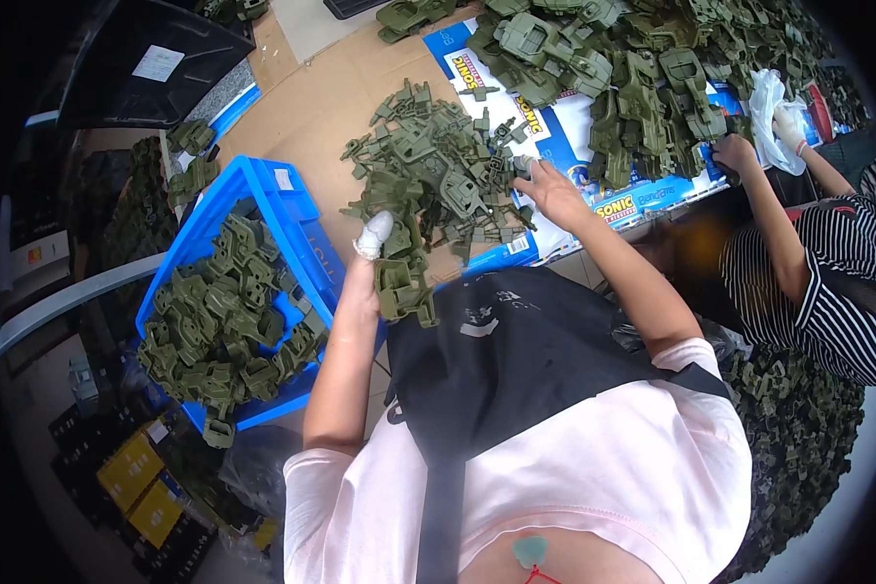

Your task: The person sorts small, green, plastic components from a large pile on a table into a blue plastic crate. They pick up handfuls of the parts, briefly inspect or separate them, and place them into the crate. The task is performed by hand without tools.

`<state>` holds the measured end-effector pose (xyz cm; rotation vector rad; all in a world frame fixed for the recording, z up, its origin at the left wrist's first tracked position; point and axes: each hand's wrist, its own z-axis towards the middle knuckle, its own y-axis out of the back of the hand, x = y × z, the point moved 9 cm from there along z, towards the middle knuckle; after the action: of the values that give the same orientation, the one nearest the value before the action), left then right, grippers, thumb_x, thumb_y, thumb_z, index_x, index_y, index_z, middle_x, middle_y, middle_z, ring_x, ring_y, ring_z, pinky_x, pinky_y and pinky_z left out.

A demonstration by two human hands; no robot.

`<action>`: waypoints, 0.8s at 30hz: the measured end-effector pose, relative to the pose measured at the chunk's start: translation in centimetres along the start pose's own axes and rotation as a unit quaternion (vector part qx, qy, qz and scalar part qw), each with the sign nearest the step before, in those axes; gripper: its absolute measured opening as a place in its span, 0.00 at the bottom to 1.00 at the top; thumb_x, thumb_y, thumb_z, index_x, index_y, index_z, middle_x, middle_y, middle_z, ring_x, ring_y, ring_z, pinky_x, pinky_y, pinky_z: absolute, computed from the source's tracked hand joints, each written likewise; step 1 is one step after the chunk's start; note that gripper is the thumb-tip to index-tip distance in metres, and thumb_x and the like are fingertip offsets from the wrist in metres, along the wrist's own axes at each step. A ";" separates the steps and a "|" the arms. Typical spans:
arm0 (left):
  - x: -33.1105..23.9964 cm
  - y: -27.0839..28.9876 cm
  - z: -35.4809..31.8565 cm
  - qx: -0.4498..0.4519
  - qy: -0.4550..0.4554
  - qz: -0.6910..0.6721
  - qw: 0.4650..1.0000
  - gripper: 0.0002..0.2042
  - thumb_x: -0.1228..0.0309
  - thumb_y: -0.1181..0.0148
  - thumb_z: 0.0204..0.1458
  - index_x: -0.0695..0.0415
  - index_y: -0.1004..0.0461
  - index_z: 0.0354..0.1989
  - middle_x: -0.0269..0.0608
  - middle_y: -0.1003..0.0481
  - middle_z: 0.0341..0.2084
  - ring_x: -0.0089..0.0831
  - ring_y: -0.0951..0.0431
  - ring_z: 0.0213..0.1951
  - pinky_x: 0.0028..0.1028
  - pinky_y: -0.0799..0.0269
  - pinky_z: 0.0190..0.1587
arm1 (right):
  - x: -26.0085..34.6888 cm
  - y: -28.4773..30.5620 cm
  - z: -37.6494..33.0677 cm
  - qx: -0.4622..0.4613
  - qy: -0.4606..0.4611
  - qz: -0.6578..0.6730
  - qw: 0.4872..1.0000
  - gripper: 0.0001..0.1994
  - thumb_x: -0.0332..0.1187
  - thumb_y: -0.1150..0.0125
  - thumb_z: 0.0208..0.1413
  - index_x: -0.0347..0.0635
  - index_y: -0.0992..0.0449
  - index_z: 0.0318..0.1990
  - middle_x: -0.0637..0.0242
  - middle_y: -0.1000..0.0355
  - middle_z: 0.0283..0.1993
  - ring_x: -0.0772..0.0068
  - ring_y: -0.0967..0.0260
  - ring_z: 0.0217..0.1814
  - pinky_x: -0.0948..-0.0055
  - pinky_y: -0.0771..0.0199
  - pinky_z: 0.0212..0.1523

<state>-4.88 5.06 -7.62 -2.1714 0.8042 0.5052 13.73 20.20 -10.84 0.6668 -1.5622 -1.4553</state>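
Observation:
My left hand (372,238), with a white covering over its fingers, grips an olive-green plastic toy vehicle part (404,290) at the table's near edge. Part of its grip is hidden behind the covering. My right hand (555,195) reaches to the right side of a heap of small green plastic pieces (438,161). Its thumb and fingers look apart, with a pale grey patch at the fingertips that I cannot make out clearly. Larger green shells lie within and beside this heap, close to my left hand.
On my left a blue crate (307,209) holds many green parts. Larger green shells (642,97) are piled at the far right over printed blue-and-white card (545,146). Brown cardboard (311,117) covers the table. Nearby at right works a person in a striped shirt (818,273).

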 end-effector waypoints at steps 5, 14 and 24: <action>2.5 0.1 -0.5 0.008 0.042 -0.063 0.997 0.25 0.52 0.44 0.48 0.59 0.31 0.46 0.40 0.25 0.36 0.26 0.23 0.31 0.25 0.25 0.28 | -4.1 -3.5 0.3 0.093 -0.110 0.031 0.989 0.10 0.28 0.51 0.46 0.45 0.30 0.38 0.59 0.37 0.37 0.56 0.37 0.46 0.63 0.31 0.43; 5.9 -1.2 -0.5 0.002 0.110 -0.111 0.988 0.17 0.58 0.44 0.48 0.57 0.29 0.40 0.42 0.25 0.32 0.32 0.23 0.31 0.32 0.25 0.34 | 10.6 10.4 -0.6 0.071 -0.047 0.400 0.912 0.12 0.35 0.35 0.44 0.44 0.29 0.36 0.63 0.30 0.34 0.61 0.30 0.38 0.67 0.31 0.37; 5.8 -3.5 0.2 0.053 0.113 -0.060 0.990 0.16 0.60 0.43 0.50 0.59 0.30 0.42 0.43 0.25 0.32 0.32 0.23 0.31 0.31 0.23 0.34 | 16.9 9.7 -1.1 0.210 0.129 0.222 0.943 0.18 0.20 0.46 0.36 0.42 0.27 0.40 0.56 0.33 0.30 0.53 0.31 0.34 0.60 0.30 0.35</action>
<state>1.70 4.83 -9.22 -2.1867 0.7946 0.1542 8.37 7.00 2.49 0.6607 -1.6884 -0.6770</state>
